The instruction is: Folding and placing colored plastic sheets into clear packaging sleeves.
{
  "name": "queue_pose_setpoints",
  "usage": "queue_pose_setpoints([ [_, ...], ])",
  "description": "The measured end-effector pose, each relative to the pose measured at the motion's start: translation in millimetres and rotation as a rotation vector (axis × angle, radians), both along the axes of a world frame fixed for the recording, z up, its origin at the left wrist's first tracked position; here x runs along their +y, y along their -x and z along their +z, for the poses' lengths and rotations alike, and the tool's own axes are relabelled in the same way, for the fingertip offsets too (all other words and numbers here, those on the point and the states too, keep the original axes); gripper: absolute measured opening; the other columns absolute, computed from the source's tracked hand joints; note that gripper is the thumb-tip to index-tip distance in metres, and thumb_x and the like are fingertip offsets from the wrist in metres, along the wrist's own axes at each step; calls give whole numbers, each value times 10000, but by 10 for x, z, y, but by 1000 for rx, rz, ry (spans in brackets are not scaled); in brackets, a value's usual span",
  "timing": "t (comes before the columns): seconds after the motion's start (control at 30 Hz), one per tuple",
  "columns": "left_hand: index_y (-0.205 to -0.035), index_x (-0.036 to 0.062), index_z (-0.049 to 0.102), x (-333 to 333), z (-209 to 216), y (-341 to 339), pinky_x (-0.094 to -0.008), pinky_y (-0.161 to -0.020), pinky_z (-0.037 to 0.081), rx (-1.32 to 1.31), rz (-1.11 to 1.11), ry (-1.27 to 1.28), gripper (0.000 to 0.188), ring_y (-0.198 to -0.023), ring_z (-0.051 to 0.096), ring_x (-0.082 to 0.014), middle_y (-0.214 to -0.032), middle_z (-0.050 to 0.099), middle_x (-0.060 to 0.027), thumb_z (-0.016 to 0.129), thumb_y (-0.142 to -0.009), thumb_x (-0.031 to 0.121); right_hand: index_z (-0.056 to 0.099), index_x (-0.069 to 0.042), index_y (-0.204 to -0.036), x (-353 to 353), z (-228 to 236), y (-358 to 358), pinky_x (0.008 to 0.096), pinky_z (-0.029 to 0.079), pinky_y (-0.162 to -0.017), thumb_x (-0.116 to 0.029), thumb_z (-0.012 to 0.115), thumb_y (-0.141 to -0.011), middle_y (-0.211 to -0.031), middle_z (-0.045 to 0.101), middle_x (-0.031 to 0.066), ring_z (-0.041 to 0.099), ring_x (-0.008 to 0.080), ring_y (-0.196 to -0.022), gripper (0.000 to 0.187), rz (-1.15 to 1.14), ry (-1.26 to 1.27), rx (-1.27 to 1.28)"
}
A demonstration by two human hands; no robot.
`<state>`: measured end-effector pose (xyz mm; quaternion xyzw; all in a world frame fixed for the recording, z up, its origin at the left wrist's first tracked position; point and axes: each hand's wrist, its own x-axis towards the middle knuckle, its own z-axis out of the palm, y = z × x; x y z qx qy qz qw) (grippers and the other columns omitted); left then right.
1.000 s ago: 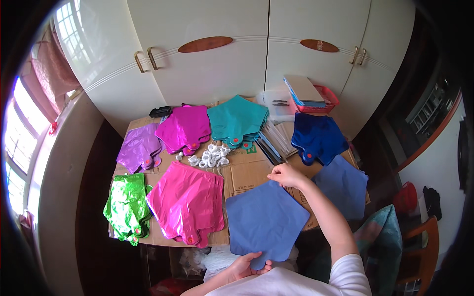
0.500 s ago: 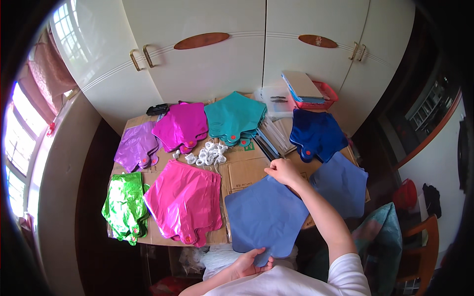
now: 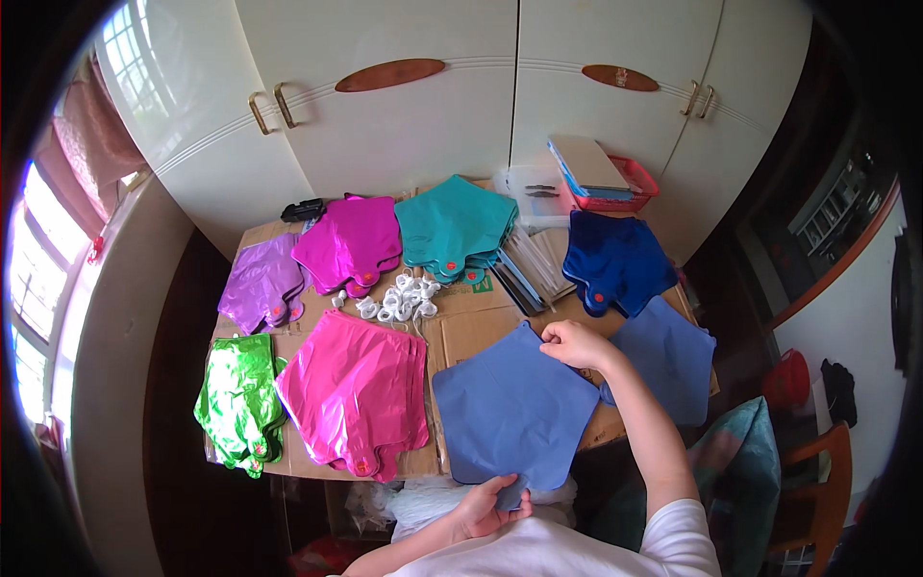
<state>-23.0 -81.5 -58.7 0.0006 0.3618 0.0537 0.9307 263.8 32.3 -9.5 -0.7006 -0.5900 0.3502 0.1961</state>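
Note:
A flat, blue-grey, five-cornered foil balloon [image 3: 514,409] lies at the table's front edge, before my body. My left hand [image 3: 486,510] pinches the narrow tab at its near end, thumb on top and fingers underneath. My right hand [image 3: 577,344] is at the balloon's upper right edge, its fingers closed in a pinch. What is between those fingertips, if anything, is hidden. A second blue-grey balloon [image 3: 663,361] lies under and beyond my right forearm. Left of the held balloon is a pile of shiny pink balloons [image 3: 351,394].
Green [image 3: 238,394], lilac [image 3: 260,279], magenta [image 3: 346,240], teal [image 3: 457,226] and dark blue [image 3: 620,260] balloon piles lie around the cardboard-covered table. White curled ties [image 3: 399,298] sit mid-table beside pale strips [image 3: 538,264]. A red basket [image 3: 620,202] stands at the back, below white cabinets [image 3: 404,125].
My right hand has moved right and slightly nearer, from the balloon's far corner along its upper right edge. My left hand keeps its hold on the tab.

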Motion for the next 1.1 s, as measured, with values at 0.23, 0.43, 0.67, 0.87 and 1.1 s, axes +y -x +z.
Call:
queue_pose_setpoints([
  [0.23,-1084,-6,466,38,23,-14,-411,-839,547,-7,24,53,223,-871,627,-260,-913,606,-146,479,-968,184,620,-24,-1009,10,129,113,405,493,-791,-268,574,-878,-969,677,169,642,329,-936,281,36,42,-125],
  [0.43,-1037,9,490,46,-15,-2,-373,-772,542,-30,1,46,198,-811,599,-214,-878,594,-110,486,-965,193,625,-25,-983,45,110,88,409,489,-799,-230,579,-876,-980,671,176,634,339,-947,236,48,42,-111],
  [0.67,-988,9,495,113,-28,-23,-384,-774,514,-28,57,68,186,-802,568,-218,-869,589,-111,479,-946,190,625,-17,-964,159,70,97,407,491,-796,-174,578,-852,-968,672,173,637,336,-928,199,38,-25,-103],
  [0.87,-935,7,514,143,-60,-19,-377,-759,508,-54,53,64,145,-786,558,-210,-874,585,-99,471,-919,144,581,-5,-964,138,22,109,368,492,-723,-109,570,-803,-848,671,137,647,282,-817,191,54,-92,-110],
  [1.1,-866,20,498,138,-93,-32,-355,-746,471,-83,48,29,101,-756,516,-190,-835,540,-77,461,-890,111,546,-29,-1058,-31,2,302,381,486,-820,-148,644,-792,-1034,575,154,596,313,-973,307,-36,-348,-333],
])
